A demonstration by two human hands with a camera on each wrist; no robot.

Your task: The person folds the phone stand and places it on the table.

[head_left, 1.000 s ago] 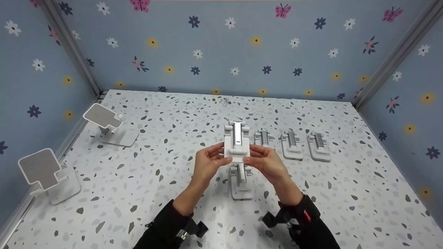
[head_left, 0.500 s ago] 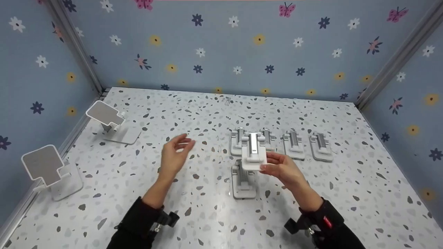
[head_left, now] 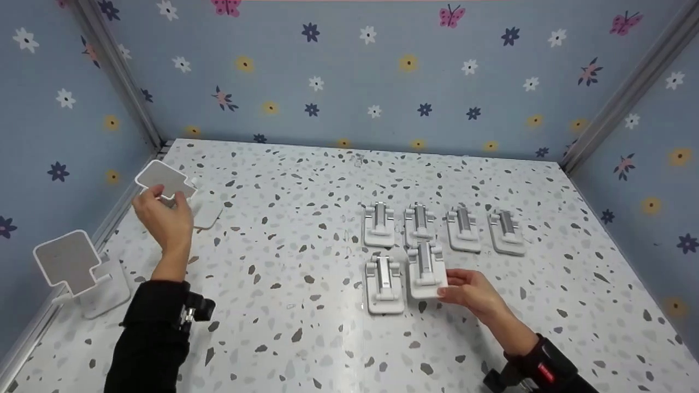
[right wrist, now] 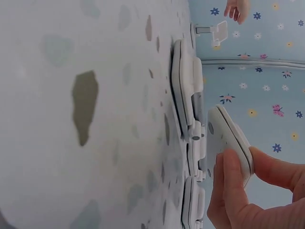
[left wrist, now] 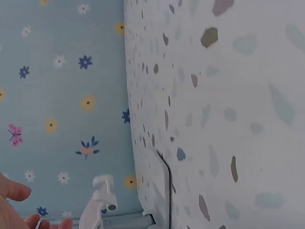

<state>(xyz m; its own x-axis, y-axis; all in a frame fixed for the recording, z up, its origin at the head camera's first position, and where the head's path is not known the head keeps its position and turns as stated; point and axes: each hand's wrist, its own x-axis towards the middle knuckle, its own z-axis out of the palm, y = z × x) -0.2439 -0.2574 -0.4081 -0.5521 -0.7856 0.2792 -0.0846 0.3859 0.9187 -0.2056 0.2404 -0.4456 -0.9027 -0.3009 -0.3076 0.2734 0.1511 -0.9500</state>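
My right hand (head_left: 478,297) pinches a folded white phone stand (head_left: 427,275) by its right edge, thumb on one face and fingers on the other. In the right wrist view this phone stand (right wrist: 228,138) is tilted and held off the table. Another folded phone stand (head_left: 385,292) lies just left of it. My left hand (head_left: 166,221) is over by an unfolded phone stand (head_left: 206,213) at the far left, hiding part of it. Its fingers are apart and loosely bent in the left wrist view, where the phone stand's white hinge (left wrist: 100,200) shows beside them.
Behind the held stand, several folded phone stands (head_left: 463,232) lie in a row on the speckled table (head_left: 306,218). A second unfolded phone stand (head_left: 68,265) stands at the left edge. Flowered panels (head_left: 349,76) wall the table at the back and sides.
Both hands held the folded phone stand earlier; my left hand let go and swung left to the unfolded one. My right hand carried the folded one toward me and right, beside the front stand.
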